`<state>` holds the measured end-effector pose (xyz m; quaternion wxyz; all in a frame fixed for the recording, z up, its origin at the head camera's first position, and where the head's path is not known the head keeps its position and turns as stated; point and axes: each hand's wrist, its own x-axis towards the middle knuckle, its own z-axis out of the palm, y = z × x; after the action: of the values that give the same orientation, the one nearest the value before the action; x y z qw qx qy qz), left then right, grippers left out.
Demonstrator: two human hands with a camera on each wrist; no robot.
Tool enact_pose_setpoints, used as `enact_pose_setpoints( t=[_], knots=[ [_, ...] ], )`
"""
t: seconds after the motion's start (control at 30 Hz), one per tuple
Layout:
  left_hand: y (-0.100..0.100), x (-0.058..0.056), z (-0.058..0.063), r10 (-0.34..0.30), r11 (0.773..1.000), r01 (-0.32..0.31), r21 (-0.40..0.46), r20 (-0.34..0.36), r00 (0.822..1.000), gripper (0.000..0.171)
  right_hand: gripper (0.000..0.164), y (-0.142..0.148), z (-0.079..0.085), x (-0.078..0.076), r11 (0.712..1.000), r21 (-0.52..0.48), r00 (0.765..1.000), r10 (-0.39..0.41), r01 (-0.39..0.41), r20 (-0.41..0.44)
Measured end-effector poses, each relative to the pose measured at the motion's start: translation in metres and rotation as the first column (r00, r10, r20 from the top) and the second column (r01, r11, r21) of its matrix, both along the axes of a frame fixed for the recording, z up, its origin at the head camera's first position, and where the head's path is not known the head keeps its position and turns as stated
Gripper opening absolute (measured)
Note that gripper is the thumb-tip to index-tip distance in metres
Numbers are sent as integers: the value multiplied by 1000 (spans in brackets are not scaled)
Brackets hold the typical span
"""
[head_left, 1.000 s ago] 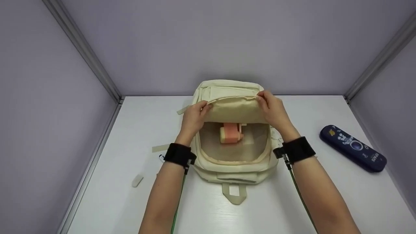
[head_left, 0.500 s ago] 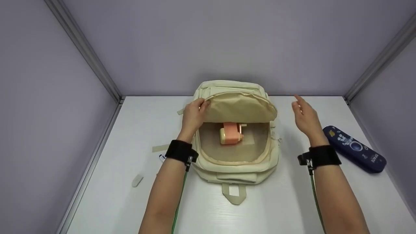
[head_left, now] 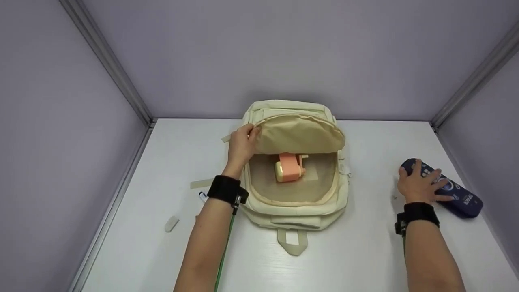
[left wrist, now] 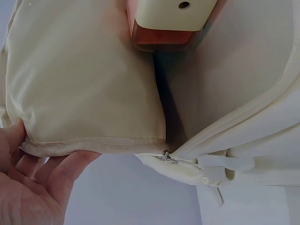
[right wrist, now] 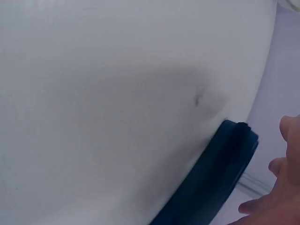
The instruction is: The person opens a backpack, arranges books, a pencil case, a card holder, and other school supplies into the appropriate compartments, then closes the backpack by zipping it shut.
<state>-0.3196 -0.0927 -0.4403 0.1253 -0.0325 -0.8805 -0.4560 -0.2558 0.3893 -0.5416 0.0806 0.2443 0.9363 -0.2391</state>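
A cream backpack [head_left: 296,209] lies on the table with its front compartment unzipped. My left hand [head_left: 242,146] pinches the left edge of its flap [head_left: 300,134], thumb on the inner side and fingers beneath, as the left wrist view shows. Inside the compartment sits an orange and cream crank pencil sharpener [head_left: 289,168]; its front with the round hole shows in the left wrist view. My right hand [head_left: 417,186] is over a navy pencil case [head_left: 462,200] with space prints, fingers spread wide. In the right wrist view the pencil case [right wrist: 206,176] is beside the fingers.
A small whitish block [head_left: 172,224] lies on the white table [head_left: 134,251] at left. A blue and white item [head_left: 203,197] peeks out by my left wrist. Backpack straps [head_left: 200,184] stick out leftward, and a handle loop [head_left: 294,248] points toward me. Walls enclose the table's back and sides.
My right hand has let go of the flap and moved right and toward me, to the pencil case. The flap's right side has spread outward. My left hand keeps its hold.
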Motion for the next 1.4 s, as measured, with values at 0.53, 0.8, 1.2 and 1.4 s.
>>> enact_pose_setpoints(
  t=[0.53,0.8,1.2,1.4],
  knots=[
    [4,0,-9,-8,1000,8,-5,-21,1000,27,75,-45,1,-16,978,199,994,36,-57,108],
    [4,0,-9,-1,1000,1,-8,-18,1000,28,57,-77,4,-25,939,238,958,276,-250,-82],
    [1,1,-9,10,999,-10,-35,-8,1000,28,94,-71,9,-7,944,26,944,330,-330,-21],
    [2,2,-9,22,1000,-22,-22,12,1000,29,103,-70,6,6,962,-28,962,271,-271,23]
  ],
)
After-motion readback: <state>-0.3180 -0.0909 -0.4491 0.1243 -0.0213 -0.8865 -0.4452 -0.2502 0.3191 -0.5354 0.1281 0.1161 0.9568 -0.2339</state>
